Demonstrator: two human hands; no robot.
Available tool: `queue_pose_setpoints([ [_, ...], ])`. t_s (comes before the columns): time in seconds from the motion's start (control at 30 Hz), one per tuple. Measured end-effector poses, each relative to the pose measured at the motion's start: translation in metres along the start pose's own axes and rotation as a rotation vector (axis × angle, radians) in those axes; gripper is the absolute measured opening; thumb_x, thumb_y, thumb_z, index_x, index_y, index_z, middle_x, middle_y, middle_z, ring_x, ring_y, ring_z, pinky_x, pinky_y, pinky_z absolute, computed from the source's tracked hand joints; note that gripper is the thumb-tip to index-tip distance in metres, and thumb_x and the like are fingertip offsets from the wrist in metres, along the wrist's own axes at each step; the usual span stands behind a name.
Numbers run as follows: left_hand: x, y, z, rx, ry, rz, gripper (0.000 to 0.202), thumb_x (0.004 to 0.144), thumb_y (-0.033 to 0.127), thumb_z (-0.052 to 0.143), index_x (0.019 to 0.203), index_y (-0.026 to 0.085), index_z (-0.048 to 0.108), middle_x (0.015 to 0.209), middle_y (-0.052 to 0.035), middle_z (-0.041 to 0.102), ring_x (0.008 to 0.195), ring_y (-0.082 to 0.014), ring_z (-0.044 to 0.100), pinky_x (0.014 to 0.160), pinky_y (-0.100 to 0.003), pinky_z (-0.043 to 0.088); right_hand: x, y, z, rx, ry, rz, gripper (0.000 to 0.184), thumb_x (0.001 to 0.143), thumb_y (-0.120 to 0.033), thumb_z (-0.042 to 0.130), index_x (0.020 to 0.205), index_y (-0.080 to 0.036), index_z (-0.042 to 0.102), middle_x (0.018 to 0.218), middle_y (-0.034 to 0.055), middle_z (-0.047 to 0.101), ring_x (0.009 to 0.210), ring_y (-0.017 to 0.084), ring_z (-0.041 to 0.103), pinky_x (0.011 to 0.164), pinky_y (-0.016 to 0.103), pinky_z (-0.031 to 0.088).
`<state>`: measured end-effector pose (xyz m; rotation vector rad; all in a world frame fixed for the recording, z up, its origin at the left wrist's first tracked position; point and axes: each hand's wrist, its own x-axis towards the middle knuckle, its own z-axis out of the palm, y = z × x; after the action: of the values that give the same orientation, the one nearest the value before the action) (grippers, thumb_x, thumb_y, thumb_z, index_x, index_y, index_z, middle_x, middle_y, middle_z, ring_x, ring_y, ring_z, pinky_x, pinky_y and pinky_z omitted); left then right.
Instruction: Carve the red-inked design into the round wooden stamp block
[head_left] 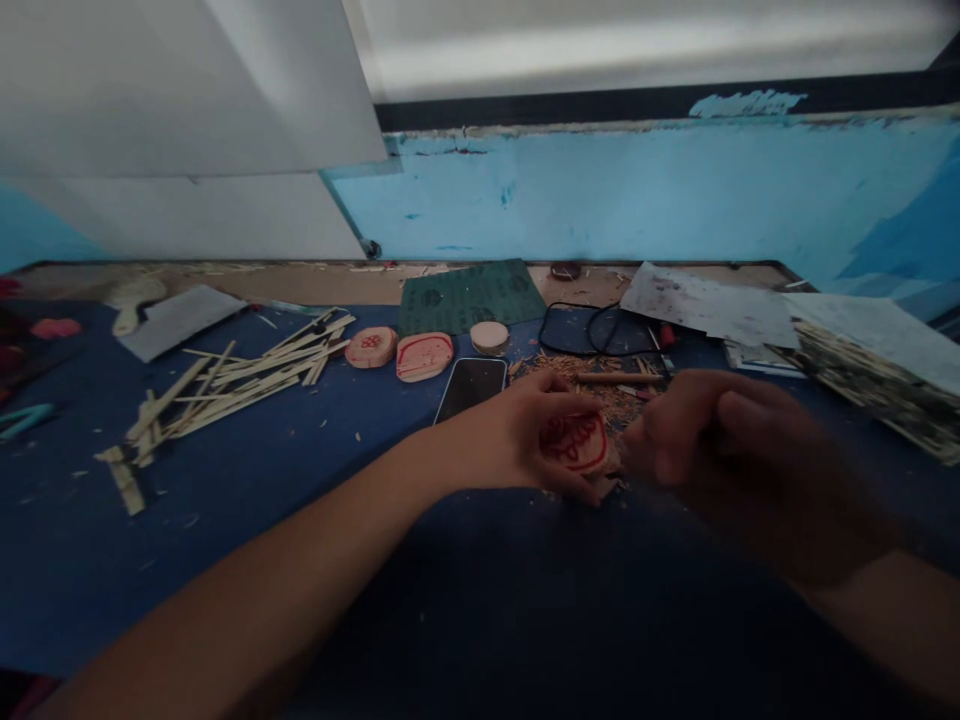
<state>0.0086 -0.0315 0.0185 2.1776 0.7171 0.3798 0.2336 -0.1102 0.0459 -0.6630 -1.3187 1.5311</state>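
Note:
A small wooden block (583,442) with red line markings on its face is gripped in my left hand (525,430), thumb and fingers around its edges. Close to the block's right side is my right hand (697,430), closed and smeared by motion; what it holds, if anything, I cannot make out. Wood shavings (611,395) lie behind the block, with a thin brown stick (619,379) across them. Just beyond my left wrist, a phone (471,388) lies partly covered by the arm.
Two red-marked wood pieces (424,356) and a plain wooden disc (489,337) sit behind the phone. Thin wooden strips (240,385) are heaped on the left. Green sandpaper (472,297), a black cord (577,330) and papers (705,305) lie along the back, near the blue wall (585,190).

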Motion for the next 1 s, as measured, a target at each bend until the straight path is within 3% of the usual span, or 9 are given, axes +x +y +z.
queue_pose_setpoints([
  [0.07,0.000,0.000,0.000,-0.004,-0.001,0.017,0.062,0.078,0.056,0.099,0.131,0.029,0.082,0.146,-0.0103,0.061,0.139,-0.0364,0.062,0.122,-0.048,0.052,0.000,0.005,0.000,-0.018,0.004,-0.006,0.027,0.101,-0.045,0.073,0.084,-0.027,0.086,0.062,0.0010,0.058,0.055,0.017,0.043,0.052,0.034,0.030],
  [0.2,0.001,-0.002,0.000,-0.014,0.000,0.061,0.058,0.081,0.051,0.098,0.131,0.029,0.082,0.142,-0.0102,0.063,0.133,-0.0339,0.065,0.117,-0.047,0.054,0.001,0.006,0.003,-0.043,-0.020,-0.035,0.021,0.095,-0.035,0.074,0.081,-0.024,0.084,0.071,0.0042,0.065,0.067,0.021,0.055,0.062,0.035,0.043],
  [0.33,0.003,-0.004,0.001,0.017,0.003,0.037,0.073,0.078,0.054,0.100,0.142,0.027,0.078,0.141,-0.0126,0.065,0.129,-0.0353,0.066,0.113,-0.049,0.055,0.000,-0.010,0.006,-0.058,-0.064,0.045,0.034,0.097,-0.047,0.078,0.072,-0.024,0.079,0.063,0.0004,0.056,0.061,0.018,0.051,0.058,0.034,0.042],
  [0.43,0.004,-0.003,0.001,0.029,-0.001,0.012,0.085,0.075,0.055,0.101,0.150,0.028,0.074,0.143,-0.0140,0.068,0.129,-0.0370,0.067,0.112,-0.052,0.055,-0.002,-0.016,0.007,-0.122,-0.082,0.077,0.051,0.100,-0.060,0.071,0.064,-0.024,0.070,0.061,0.0011,0.055,0.061,0.019,0.051,0.058,0.035,0.041],
  [0.6,0.006,-0.007,0.004,0.057,0.005,0.048,0.085,0.077,0.050,0.101,0.152,0.024,0.071,0.149,-0.0142,0.069,0.136,-0.0362,0.067,0.118,-0.049,0.052,-0.006,-0.001,0.006,-0.256,-0.092,-0.089,0.058,0.113,-0.056,0.051,0.065,-0.024,0.062,0.055,-0.0017,0.049,0.054,0.016,0.047,0.056,0.037,0.033],
  [0.8,0.011,-0.017,0.012,0.089,0.064,0.046,0.087,0.070,0.058,0.101,0.146,0.026,0.075,0.143,-0.0139,0.073,0.129,-0.0381,0.071,0.112,-0.049,0.056,-0.005,0.008,0.018,-0.448,-0.078,-0.172,0.063,0.114,-0.062,0.052,0.063,-0.024,0.054,0.058,-0.0004,0.047,0.054,0.017,0.044,0.056,0.039,0.033],
  [0.87,0.013,-0.015,0.011,0.076,0.068,0.057,0.082,0.068,0.055,0.103,0.141,0.025,0.078,0.140,-0.0132,0.075,0.126,-0.0375,0.072,0.108,-0.048,0.056,0.000,0.010,0.022,-0.411,-0.024,-0.186,0.064,0.113,-0.060,0.053,0.060,-0.025,0.051,0.055,-0.0005,0.043,0.051,0.017,0.040,0.053,0.039,0.030],
  [1.0,0.013,-0.006,0.007,0.042,0.013,0.079,0.062,0.071,0.045,0.103,0.126,0.024,0.083,0.124,-0.0077,0.079,0.113,-0.0325,0.075,0.098,-0.043,0.058,0.013,0.023,0.021,-0.150,0.133,-0.153,0.056,0.109,-0.040,0.060,0.056,-0.026,0.049,0.051,-0.0028,0.037,0.045,0.015,0.026,0.046,0.035,0.024],
])
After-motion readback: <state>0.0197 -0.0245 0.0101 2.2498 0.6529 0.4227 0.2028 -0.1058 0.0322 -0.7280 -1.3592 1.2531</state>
